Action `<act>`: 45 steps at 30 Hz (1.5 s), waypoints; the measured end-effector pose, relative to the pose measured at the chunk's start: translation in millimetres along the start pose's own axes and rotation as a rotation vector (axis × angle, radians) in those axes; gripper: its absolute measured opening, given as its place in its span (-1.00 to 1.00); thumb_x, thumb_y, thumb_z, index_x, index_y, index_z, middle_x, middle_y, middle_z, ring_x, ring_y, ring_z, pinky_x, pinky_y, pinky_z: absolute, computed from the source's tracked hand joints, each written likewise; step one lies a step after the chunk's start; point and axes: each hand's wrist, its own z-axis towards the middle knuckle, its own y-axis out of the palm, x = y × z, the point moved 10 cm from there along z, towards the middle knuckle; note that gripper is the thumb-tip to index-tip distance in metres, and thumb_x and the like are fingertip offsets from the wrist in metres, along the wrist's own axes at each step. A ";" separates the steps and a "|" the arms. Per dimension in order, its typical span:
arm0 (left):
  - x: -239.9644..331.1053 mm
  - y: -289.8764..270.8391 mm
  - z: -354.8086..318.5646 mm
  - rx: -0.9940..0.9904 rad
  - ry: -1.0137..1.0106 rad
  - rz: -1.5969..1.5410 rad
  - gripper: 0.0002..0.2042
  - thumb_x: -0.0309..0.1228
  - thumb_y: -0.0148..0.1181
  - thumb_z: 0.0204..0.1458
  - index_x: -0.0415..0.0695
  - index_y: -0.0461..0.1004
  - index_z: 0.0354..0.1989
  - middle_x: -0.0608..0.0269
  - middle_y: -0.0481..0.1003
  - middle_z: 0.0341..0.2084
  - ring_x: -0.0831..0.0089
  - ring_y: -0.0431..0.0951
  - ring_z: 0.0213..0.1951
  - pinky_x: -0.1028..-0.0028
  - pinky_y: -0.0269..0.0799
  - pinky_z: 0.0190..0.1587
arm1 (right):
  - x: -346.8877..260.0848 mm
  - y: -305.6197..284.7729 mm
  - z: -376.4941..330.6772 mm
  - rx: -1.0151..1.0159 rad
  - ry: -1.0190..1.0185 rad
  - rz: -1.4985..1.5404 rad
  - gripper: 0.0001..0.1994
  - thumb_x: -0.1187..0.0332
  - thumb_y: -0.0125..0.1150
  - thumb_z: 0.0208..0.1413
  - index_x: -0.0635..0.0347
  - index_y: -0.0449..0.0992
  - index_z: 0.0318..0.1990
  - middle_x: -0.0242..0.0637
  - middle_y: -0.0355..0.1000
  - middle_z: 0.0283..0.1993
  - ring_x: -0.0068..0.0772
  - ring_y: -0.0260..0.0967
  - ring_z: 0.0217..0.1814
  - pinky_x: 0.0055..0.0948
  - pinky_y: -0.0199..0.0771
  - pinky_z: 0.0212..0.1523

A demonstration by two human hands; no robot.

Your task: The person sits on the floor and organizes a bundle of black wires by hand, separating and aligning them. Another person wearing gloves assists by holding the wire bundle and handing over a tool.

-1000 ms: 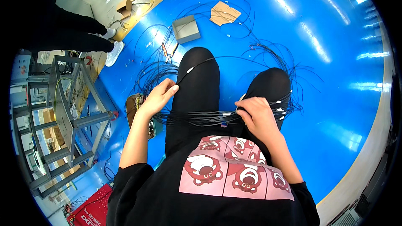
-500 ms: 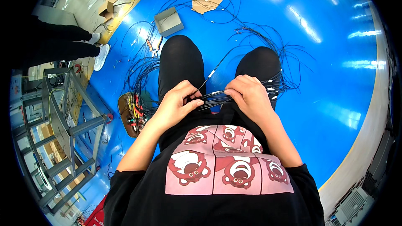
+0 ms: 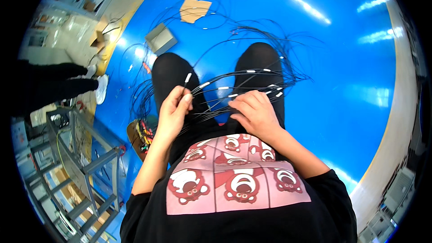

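**Wire sorting under way, most of the bundle still loose**

The person sits on the blue floor with both knees up, and a bundle of thin black wires arcs across the lap between the 2 hands. The left hand has its grip closed on 1 wire, pinched between thumb and fingers, so that its white-tipped end stands up just above the knuckles. The right hand is curled over the other end of the bundle, its grip clamped down on several strands against the right thigh; white sleeves show along the wires between the hands.

Judging from how things lie, the work looks to be at an early or middle stage. Only 1 wire is singled out, while the rest fan out untidily over the right knee and trail away onto the floor in wide loops. More black strands lie in a heap beside the left leg, near a brown tray of coloured parts. None of the wires appears tied or laid in a finished group, so most of the separating seems still to be done.

Further off are a small grey box, a flat piece of cardboard and a metal rack on the person's left.
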 end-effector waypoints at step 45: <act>60.1 41.6 19.3 -0.110 0.206 0.419 -0.89 -0.42 0.04 0.18 -0.22 0.41 -0.31 0.43 0.34 -0.47 0.65 0.30 -0.39 0.63 0.21 -0.30 | 141.2 -67.4 -16.3 0.087 0.297 -0.127 -0.67 0.45 0.28 -0.06 0.10 0.47 -0.07 -0.26 0.37 -0.08 -0.13 0.25 0.07 -0.20 0.24 0.09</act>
